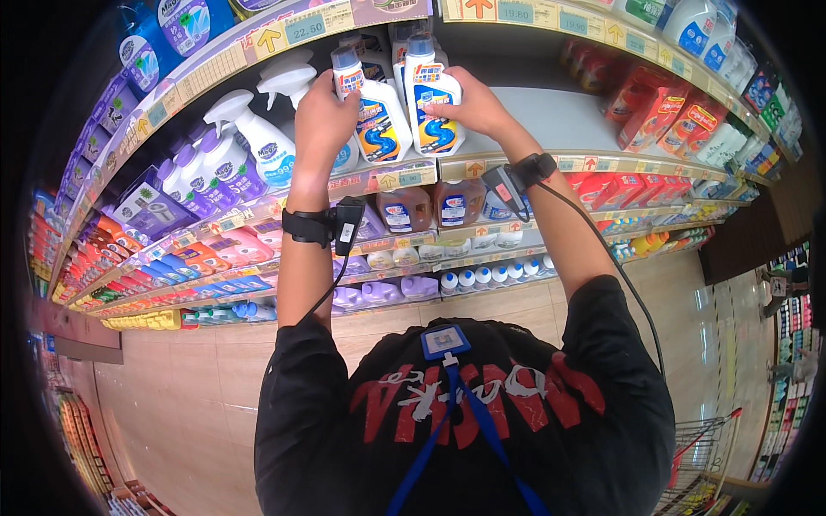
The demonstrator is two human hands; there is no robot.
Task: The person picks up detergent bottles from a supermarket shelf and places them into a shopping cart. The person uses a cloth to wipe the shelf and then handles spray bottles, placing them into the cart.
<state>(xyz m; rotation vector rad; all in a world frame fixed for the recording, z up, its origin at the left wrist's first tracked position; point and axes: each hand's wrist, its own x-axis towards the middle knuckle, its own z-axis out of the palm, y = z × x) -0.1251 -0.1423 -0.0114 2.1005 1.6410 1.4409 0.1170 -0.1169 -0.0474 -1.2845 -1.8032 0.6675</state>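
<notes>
My left hand [328, 122] grips a white plastic bottle of cleaner [381, 129] with a grey-blue cap, near its neck and left side. Beside it, my right hand [470, 106] is closed around the upper right side of a matching bottle [436, 122]. Both bottles stand about upright, side by side, at the front edge of a store shelf, their blue, yellow and orange labels facing me. More bottles of the same kind are partly hidden behind them. Whether their bases rest on the shelf is hard to tell.
White spray bottles [248, 138] stand left of my left hand. To the right, red packages [652, 109] sit deeper on the grey shelf [548, 122]. Brown jugs [403, 209] fill the shelf below. A price rail [310, 29] runs above. A wire shopping cart [700, 451] is at the lower right.
</notes>
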